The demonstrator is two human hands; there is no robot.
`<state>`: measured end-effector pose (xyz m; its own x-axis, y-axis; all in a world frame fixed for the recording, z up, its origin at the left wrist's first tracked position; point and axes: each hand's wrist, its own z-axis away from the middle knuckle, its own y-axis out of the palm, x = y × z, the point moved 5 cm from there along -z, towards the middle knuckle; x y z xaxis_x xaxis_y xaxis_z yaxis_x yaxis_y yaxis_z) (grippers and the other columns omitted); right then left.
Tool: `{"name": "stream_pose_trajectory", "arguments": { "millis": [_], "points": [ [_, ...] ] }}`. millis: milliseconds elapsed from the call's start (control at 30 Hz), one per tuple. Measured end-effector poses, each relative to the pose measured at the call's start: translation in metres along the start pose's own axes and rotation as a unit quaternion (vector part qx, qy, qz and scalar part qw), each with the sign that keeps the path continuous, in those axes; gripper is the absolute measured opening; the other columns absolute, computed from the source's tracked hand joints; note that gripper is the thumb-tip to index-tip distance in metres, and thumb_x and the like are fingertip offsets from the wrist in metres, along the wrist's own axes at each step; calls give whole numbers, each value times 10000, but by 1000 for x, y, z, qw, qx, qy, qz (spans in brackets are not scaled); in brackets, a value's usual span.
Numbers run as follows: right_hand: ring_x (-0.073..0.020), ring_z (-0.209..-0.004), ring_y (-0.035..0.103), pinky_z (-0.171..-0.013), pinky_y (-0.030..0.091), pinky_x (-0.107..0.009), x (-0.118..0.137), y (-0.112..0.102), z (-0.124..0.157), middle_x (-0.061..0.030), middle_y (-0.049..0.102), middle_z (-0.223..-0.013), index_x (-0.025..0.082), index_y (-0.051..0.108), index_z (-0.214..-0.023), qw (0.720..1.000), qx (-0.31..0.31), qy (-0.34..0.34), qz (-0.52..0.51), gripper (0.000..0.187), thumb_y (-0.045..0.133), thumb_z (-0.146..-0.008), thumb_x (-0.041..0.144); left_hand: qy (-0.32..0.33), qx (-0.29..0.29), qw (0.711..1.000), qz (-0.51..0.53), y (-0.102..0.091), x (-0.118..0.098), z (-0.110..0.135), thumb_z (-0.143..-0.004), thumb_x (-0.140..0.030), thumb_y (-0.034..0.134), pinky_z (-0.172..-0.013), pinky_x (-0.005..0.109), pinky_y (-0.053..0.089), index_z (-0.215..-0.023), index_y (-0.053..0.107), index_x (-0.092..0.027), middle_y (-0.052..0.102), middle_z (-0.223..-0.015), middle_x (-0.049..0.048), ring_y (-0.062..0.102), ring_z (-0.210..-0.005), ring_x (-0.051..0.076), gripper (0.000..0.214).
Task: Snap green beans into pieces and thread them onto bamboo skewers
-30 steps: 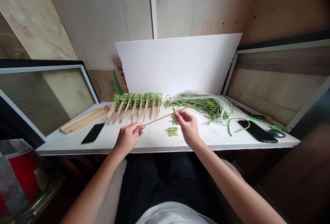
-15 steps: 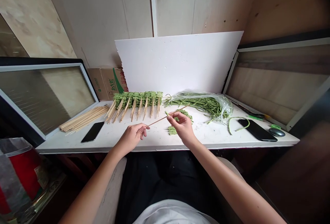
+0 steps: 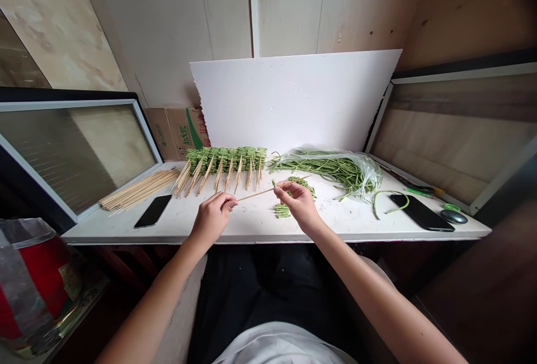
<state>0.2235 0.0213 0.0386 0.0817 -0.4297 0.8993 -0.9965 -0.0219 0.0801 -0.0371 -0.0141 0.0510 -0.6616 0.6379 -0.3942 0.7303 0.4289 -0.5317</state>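
My left hand (image 3: 216, 214) is closed around one end of a bamboo skewer (image 3: 257, 194), which slants up to the right above the table. Between the fingertips of my right hand (image 3: 298, 203) is a short cut piece of green bean (image 3: 274, 183), sitting at the skewer; the skewer's far tip shows beyond these fingers. Whether the piece is fully pierced I cannot tell. Partly hidden behind my right hand lies a pile of cut green bean pieces (image 3: 283, 211). Farther back, stacked skewers of green beans (image 3: 226, 157) stand in a row with their sticks pointing toward me.
Loose bamboo skewers (image 3: 138, 189) and a phone (image 3: 153, 211) lie at left. On the right are long green beans in a plastic bag (image 3: 331, 167), a single bean (image 3: 376, 204), another phone (image 3: 422, 212), and a mouse (image 3: 453, 216). A white board (image 3: 293, 101) stands behind.
My left fingers have closed more tightly round the skewer's end, and the skewer lies flatter. My right hand still pinches the bean piece. The whole view has shifted slightly.
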Motion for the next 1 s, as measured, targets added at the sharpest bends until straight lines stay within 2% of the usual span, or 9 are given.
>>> {"name": "stream_pose_trajectory", "arguments": {
  "millis": [100,233,433,500,600,667,767,900,1000],
  "points": [
    [-227,-894,678,-666,537,-316,8,4,3,-104,771,-1037,217,803,-846,1000,9,-24,6,356,894,-762,552,2,-5,1000,-7,0,-2,1,-1018,-201,517,-678,271,540,-867,723,-206,704,-724,22,665,-670,162,255],
    [-245,-949,704,-728,563,-338,17,5,3,-96,776,-1016,235,822,-905,997,38,-60,24,328,873,-799,542,-24,25,999,32,4,0,1,-996,-186,501,-639,261,539,-849,719,-202,672,-659,9,655,-612,157,263],
    [-273,-1012,719,-813,562,-386,11,-15,-13,-101,794,-1126,258,832,-1102,982,117,-80,126,355,814,-874,530,-89,27,995,45,3,14,0,-1021,-296,535,-563,241,512,-895,721,-200,675,-696,4,653,-568,144,244],
    [-281,-988,705,-814,536,-395,0,-25,-18,-94,805,-1075,264,844,-1045,962,135,-98,217,266,803,-897,482,-101,25,994,42,2,20,0,-1022,-327,546,-553,241,502,-903,721,-198,678,-703,3,645,-553,142,248],
    [-311,-972,654,-861,500,-432,-25,-33,-21,-98,797,-938,253,852,-921,905,172,-122,370,90,790,-907,317,-97,29,995,27,2,25,-1,-1025,-344,543,-569,246,484,-906,720,-197,683,-707,5,635,-562,144,259],
    [-327,-978,633,-873,490,-438,-43,-34,-20,-108,788,-906,241,847,-891,873,191,-116,433,81,768,-907,237,-88,31,996,14,2,25,-2,-1029,-341,535,-592,251,474,-907,721,-198,689,-713,8,640,-592,150,265],
    [-336,-992,632,-866,486,-424,-60,-31,-16,-119,785,-906,226,843,-901,849,193,-94,483,100,750,-908,190,-81,33,996,0,2,24,-2,-1032,-333,534,-627,260,472,-913,724,-200,695,-716,8,645,-624,157,261],
    [-327,-1011,653,-901,487,-416,-67,-28,-14,-123,789,-920,213,826,-881,848,176,-66,495,91,746,-913,181,-76,37,996,-5,1,23,-2,-1032,-331,541,-647,265,473,-922,725,-199,702,-718,9,637,-623,158,252],
    [-333,-1055,659,-897,503,-429,-62,-32,-18,-127,799,-943,211,810,-871,876,143,-61,458,91,751,-927,250,-71,34,997,-6,-1,21,-3,-1029,-337,541,-645,265,468,-916,725,-198,701,-714,10,634,-621,161,257]
  ]
}}
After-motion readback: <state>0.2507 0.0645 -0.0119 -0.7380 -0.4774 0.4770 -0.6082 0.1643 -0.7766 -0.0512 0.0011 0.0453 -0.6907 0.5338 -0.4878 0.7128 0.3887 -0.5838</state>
